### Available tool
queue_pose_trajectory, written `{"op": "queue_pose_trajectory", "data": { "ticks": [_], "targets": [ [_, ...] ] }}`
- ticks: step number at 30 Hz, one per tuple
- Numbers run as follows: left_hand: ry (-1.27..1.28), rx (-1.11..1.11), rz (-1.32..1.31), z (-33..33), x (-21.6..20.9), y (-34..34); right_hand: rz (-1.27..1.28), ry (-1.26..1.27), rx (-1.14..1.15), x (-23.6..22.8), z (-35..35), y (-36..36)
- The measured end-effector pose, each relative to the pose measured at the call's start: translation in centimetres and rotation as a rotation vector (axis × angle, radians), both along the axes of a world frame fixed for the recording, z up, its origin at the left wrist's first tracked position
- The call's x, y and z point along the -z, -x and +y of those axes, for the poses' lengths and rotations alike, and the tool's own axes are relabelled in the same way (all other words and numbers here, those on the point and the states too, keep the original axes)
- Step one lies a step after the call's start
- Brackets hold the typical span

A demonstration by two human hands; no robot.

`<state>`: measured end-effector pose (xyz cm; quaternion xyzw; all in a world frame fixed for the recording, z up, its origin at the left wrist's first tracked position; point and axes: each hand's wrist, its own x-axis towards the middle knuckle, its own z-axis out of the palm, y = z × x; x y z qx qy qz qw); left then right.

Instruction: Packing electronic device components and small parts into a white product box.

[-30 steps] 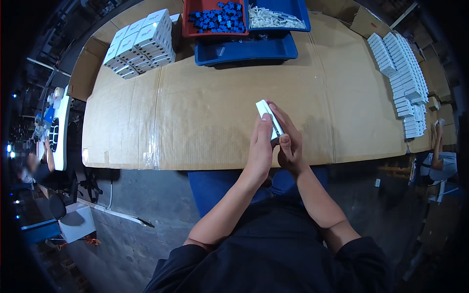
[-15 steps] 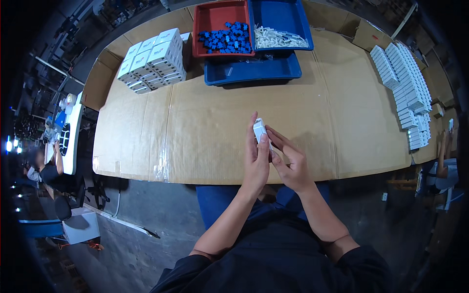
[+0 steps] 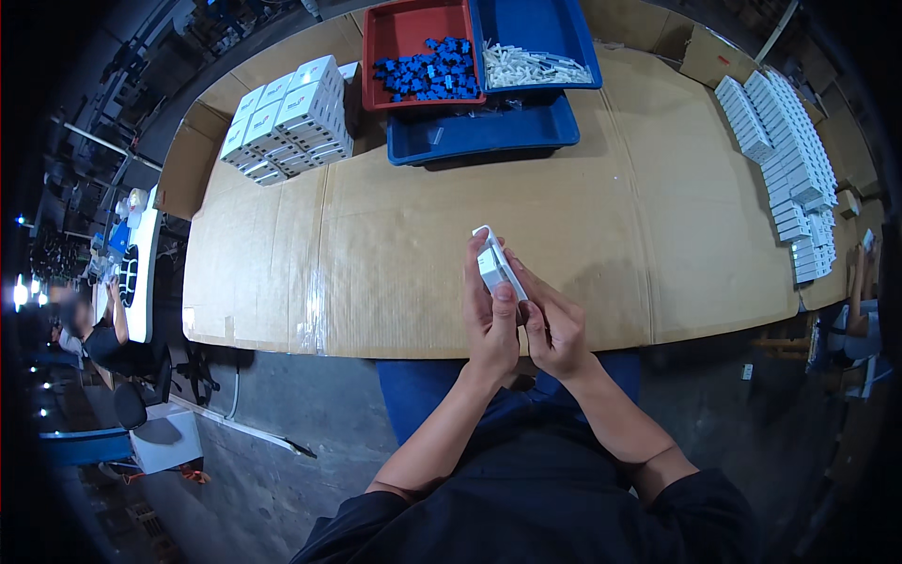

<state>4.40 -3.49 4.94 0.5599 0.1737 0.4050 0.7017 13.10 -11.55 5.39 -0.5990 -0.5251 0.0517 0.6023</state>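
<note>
Close to the table's front edge, both of my hands hold a white rectangular plastic part [image 3: 489,264], which has a pale frame and a raised block inside it. My left hand [image 3: 490,324] grips it from the left, thumb pressed on its near end. Around its right side curl the fingers of my right hand [image 3: 556,329], the thumb close to the left one. The part is tilted, its far end pointing up between my fingers. Its lower end and right face are hidden by my hands.
Past my hands stand a red bin [image 3: 413,23] of blue plastic pieces, a blue bin [image 3: 531,23] of white pins and a lower blue tray [image 3: 470,144]. White boxes [image 3: 291,117] are stacked at left, white blocks [image 3: 785,150] at right. Cardboard [image 3: 423,207] covers the table. People work on both sides.
The white part has turned in my hands, now showing its frame and inner block more. My fingers have shifted around it. The view has moved slightly.
</note>
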Motion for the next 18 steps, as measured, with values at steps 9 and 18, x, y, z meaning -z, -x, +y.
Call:
{"op": "queue_pose_trajectory", "data": {
  "ticks": [9,18],
  "targets": [
    [-0.191,0.017,0.044,1.5,0.4,-0.2,0.820,0.137,-0.163,-2.4,-0.9,-0.8],
    [-0.345,0.044,0.130,1.2,1.6,-0.3,1.191,0.140,-0.195,-2.5,-0.6,1.1]
  ]
}}
